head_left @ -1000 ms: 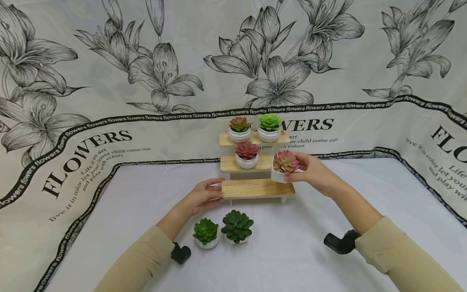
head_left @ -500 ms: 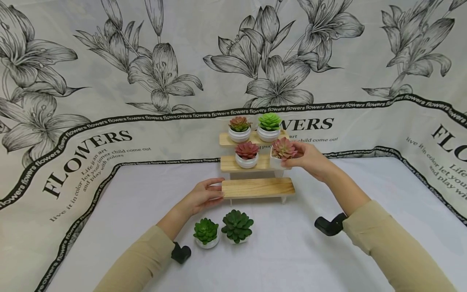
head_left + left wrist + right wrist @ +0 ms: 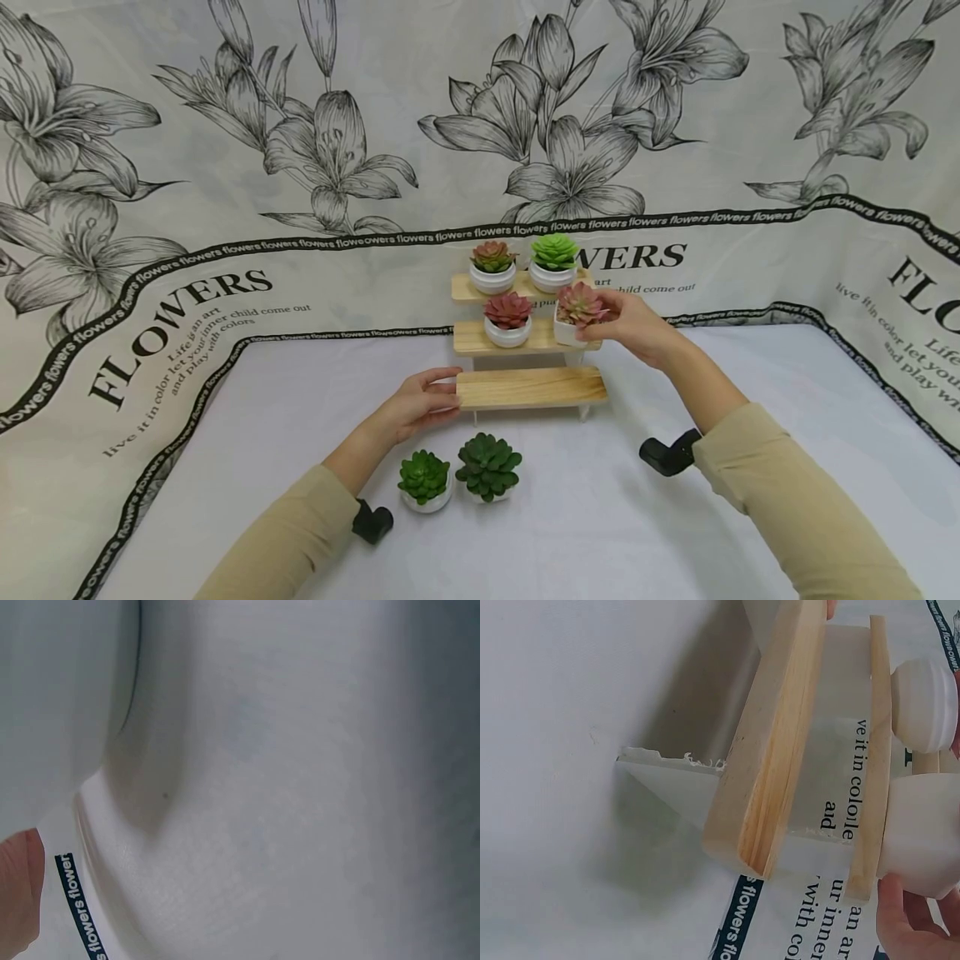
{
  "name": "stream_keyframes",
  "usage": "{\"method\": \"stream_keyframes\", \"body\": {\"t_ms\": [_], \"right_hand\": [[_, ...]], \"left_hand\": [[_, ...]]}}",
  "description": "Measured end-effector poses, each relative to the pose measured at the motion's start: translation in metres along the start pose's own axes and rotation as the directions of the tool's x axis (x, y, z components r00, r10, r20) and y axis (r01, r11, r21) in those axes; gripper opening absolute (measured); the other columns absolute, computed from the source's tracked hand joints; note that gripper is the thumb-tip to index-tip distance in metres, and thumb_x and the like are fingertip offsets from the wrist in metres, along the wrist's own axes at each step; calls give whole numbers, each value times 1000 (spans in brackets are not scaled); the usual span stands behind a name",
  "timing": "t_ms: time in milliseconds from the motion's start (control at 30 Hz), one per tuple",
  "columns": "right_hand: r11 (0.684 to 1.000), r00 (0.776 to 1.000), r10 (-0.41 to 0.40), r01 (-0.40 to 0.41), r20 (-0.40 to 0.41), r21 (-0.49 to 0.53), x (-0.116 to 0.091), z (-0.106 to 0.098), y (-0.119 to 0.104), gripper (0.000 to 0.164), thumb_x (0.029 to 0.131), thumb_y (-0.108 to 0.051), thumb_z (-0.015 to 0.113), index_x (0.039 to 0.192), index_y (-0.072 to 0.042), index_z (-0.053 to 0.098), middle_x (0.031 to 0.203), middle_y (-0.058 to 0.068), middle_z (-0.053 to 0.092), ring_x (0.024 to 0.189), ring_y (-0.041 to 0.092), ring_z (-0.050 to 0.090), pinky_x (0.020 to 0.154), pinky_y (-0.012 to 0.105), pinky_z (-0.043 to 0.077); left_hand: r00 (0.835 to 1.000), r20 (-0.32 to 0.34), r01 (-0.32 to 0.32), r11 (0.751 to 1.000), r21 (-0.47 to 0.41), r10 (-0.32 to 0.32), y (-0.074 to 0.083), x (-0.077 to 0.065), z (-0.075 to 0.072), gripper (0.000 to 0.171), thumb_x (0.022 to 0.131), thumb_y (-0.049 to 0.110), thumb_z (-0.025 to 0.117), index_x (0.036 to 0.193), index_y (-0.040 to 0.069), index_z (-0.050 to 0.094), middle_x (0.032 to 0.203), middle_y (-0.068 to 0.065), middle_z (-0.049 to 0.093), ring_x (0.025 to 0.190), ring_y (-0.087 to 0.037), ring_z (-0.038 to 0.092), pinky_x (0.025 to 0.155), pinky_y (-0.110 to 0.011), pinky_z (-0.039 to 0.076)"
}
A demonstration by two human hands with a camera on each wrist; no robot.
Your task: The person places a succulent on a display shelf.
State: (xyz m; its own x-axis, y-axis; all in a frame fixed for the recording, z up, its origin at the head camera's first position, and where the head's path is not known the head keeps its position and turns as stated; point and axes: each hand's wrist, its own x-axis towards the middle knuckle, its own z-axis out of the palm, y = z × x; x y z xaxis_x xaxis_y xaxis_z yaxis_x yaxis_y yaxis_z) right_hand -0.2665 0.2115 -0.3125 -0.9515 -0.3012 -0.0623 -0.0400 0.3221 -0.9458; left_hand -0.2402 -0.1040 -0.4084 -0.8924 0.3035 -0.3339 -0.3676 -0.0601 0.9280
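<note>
A three-tier wooden plant stand (image 3: 531,387) with white supports stands at the back of the table. At its lowest step, my left hand (image 3: 414,405) grips the left end. On the right of the middle step, my right hand (image 3: 633,327) holds a pink artificial succulent (image 3: 579,305) by its white angular pot. In the right wrist view that pot (image 3: 922,829) sits against the step's edge, fingertips (image 3: 892,904) at its base. Left of it is a dark red succulent (image 3: 507,310) in a round pot. The left wrist view catches only part of the left hand (image 3: 19,892).
The top step bears a reddish-green succulent (image 3: 492,257) and a bright green succulent (image 3: 554,252). In front of the stand, two green succulents, one lighter (image 3: 424,477) and one darker (image 3: 488,467), stand on the white tablecloth (image 3: 570,533). A flower-printed cloth (image 3: 360,283) hangs behind.
My right hand has carried the pink succulent up and slightly left, from over the lowest step's back edge to the right of the middle step. The left hand has stayed at the stand.
</note>
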Motion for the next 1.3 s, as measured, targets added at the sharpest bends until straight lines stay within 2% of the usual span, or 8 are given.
{"method": "stream_keyframes", "body": {"t_ms": [500, 800, 1100, 1300], "right_hand": [[999, 1000, 2, -1, -24, 39, 4, 1, 1, 66, 77, 6, 67, 133, 10, 33, 112, 12, 46, 96, 15, 48, 82, 17, 47], [999, 1000, 10, -9, -25, 43, 2, 0, 1, 71, 77, 6, 67, 136, 9, 29, 118, 15, 42, 101, 18, 46, 82, 17, 47], [999, 1000, 23, -22, -9, 42, -5, -6, 4, 75, 81, 2, 67, 143, 1, 26, 132, 19, 36, 116, 26, 39, 92, 25, 43], [998, 999, 31, -32, 6, 63, -17, -10, 12, 75, 85, -3, 66, 145, 2, 21, 133, 22, 35, 119, 29, 39, 88, 19, 46]], "left_hand": [[1000, -3, -3, 1000, -5, 3, 0, -2, 1, 54, 87, -10, 57, 137, 2, 43, 127, -22, 50, 90, -17, 60, 81, -31, 54], [1000, -5, 1, 1000, -2, -1, 0, -3, 2, 53, 87, -10, 56, 137, 3, 43, 128, -22, 50, 91, -18, 60, 83, -33, 54], [1000, -8, 11, 1000, -11, -11, 2, -3, 3, 54, 87, -10, 56, 137, 4, 43, 128, -23, 49, 91, -18, 60, 82, -32, 54], [1000, -1, 7, 1000, -17, -7, 2, -2, 1, 54, 87, -10, 56, 137, 3, 43, 128, -23, 48, 90, -18, 60, 80, -31, 54]]}}
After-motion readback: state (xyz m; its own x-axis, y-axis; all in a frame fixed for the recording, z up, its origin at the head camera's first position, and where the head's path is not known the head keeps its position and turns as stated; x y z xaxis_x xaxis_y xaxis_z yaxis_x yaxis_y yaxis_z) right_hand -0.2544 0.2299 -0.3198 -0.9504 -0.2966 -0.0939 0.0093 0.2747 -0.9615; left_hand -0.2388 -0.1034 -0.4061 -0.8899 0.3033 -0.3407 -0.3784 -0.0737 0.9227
